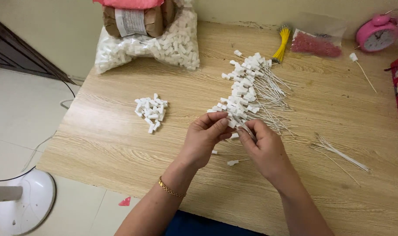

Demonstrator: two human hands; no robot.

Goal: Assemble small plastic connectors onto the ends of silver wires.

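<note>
- Our left hand (203, 139) pinches a small white plastic cap (218, 113) between thumb and fingertips, just above the counter (111, 144).
- Our right hand (263, 148) is closed around a thin white wire (245, 128), its fingertips meeting the left hand's, so the cap and the wire end sit together between both hands.
- Just beyond our fingertips lies the pile of capped wires (251, 89), white heads stacked toward the left, thin tails fanning out to the right.
- To the left of our left hand sits a small heap of loose caps (151, 113); farther off, beyond it, a clear bag of caps (164, 46) leans against the wall.
- To the right of our right hand rest a few bare wires (339, 152), well apart from the pile.
- Far beyond the pile we see a yellow wire bundle (283, 43), a bag of red pieces (316, 43) and a pink alarm clock (378, 32).
- We judge the cap light, hard and a bit slick, easy to drop; it wants a fingertip pinch on its flat sides.
- The wire looks springy and light, and likely bends if gripped far back, so we judge it best held close to the end.
</note>
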